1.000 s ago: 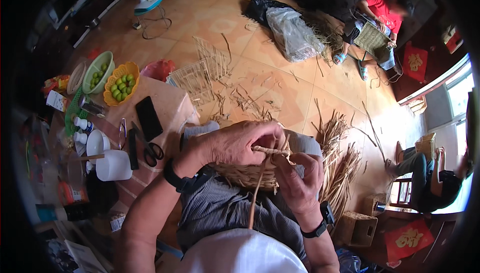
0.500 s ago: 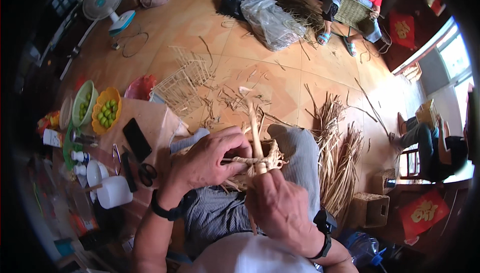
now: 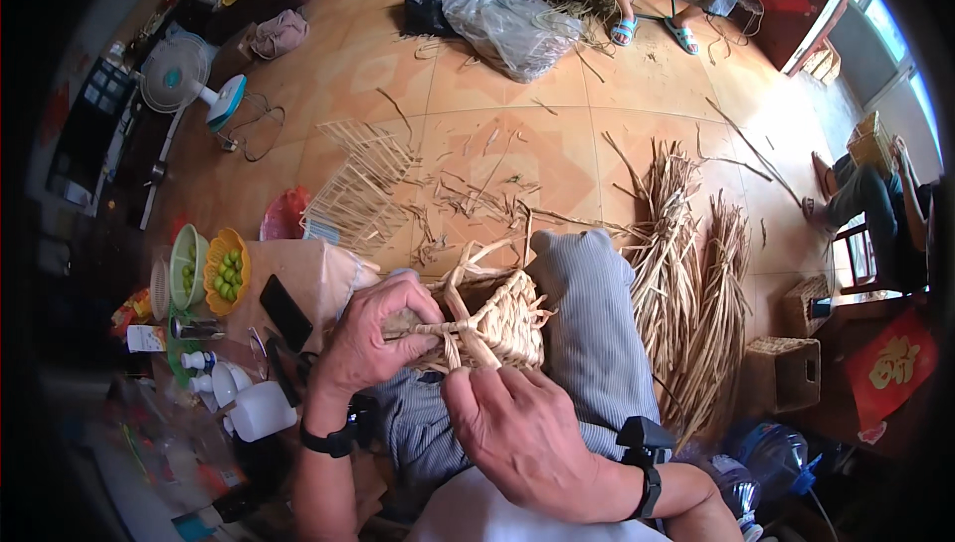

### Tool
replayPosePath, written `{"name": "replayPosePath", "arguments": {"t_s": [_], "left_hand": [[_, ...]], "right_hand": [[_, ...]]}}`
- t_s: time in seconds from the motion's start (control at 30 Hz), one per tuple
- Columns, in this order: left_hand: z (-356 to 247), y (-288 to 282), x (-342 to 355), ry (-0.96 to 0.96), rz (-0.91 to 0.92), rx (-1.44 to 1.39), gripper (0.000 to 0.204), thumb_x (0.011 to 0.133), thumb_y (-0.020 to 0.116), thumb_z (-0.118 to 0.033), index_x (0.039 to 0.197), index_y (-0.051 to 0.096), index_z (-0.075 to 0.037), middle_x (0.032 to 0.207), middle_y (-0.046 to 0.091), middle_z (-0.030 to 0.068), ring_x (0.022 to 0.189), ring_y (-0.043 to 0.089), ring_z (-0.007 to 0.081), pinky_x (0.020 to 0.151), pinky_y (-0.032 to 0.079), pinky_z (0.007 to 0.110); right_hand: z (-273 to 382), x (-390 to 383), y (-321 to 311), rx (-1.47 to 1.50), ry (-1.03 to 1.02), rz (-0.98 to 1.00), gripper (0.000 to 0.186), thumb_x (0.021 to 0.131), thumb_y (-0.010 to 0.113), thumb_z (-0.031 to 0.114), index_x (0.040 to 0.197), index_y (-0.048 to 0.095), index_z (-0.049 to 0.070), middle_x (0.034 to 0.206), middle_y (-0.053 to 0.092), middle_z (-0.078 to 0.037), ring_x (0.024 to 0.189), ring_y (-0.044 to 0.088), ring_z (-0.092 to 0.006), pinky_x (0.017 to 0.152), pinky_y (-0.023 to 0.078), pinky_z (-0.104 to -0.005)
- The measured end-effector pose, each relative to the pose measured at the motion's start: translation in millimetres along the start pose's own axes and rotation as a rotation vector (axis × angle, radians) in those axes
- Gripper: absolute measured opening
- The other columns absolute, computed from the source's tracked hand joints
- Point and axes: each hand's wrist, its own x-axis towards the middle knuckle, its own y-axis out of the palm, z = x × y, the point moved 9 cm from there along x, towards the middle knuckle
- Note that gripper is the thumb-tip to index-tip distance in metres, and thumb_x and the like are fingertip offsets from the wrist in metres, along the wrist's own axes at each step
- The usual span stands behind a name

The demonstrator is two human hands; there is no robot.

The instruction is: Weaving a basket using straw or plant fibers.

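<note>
A partly woven straw basket (image 3: 515, 321) rests on my lap, its mouth facing up and loose strands sticking out at the rim. My left hand (image 3: 378, 335) is closed on the basket's rim, thumb and fingers pinching it at the left. Close to my body, my right hand (image 3: 532, 438) has its fingers curled round a flat straw strand (image 3: 481, 348) that comes down over the rim. Another strand (image 3: 456, 288) arches above the basket's opening. The fingertips of my right hand are partly hidden.
Straw bundles (image 3: 668, 273) lie on the floor to the right. At left, a table (image 3: 303, 269) bears a phone (image 3: 286, 311), bowls of green fruit (image 3: 227, 273) and a white cup (image 3: 261, 411). A wire rack (image 3: 363, 189) stands beyond. Two people hold woven baskets, far right and ahead.
The thick strand that stood upright from the rim now runs down over it toward my right hand. Both hands sit slightly further left, and more of the basket's side shows. The whole view has shifted.
</note>
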Motion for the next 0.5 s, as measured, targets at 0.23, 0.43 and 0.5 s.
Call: {"name": "replayPosePath", "arguments": {"t_s": [0.23,0.43,0.5], "left_hand": [[6,0,8,-0.003,0.017,0.002,0.023,0.079,0.08,-0.006,0.094,0.063,-0.003,0.094,0.068,0.011,0.092,0.068,0.0293,0.087,0.052,0.039],[4,1,0,-0.013,0.023,-0.002,0.021,0.08,0.08,-0.007,0.093,0.064,-0.002,0.093,0.067,0.01,0.091,0.067,0.0275,0.087,0.051,0.038],[3,-1,1,-0.025,0.025,0.059,0.022,0.083,0.082,-0.009,0.092,0.063,-0.004,0.095,0.067,0.0078,0.096,0.068,0.0235,0.092,0.052,0.037]], "right_hand": [[-17,-18,15,0.518,-0.131,-0.076,0.04,0.091,0.067,0.007,0.127,0.053,0.0,0.099,0.065,-0.018,0.087,0.068,-0.0335,0.075,0.055,-0.0415],[-31,-32,13,0.922,0.087,0.262,0.045,0.096,0.065,0.004,0.135,0.042,0.002,0.083,0.064,-0.018,0.075,0.067,-0.0441,0.065,0.052,-0.0488],[-29,-40,7,0.9,-0.044,0.273,0.042,0.098,0.066,0.004,0.135,0.048,0.002,0.094,0.069,-0.017,0.076,0.069,-0.0366,0.068,0.055,-0.0426]]}}
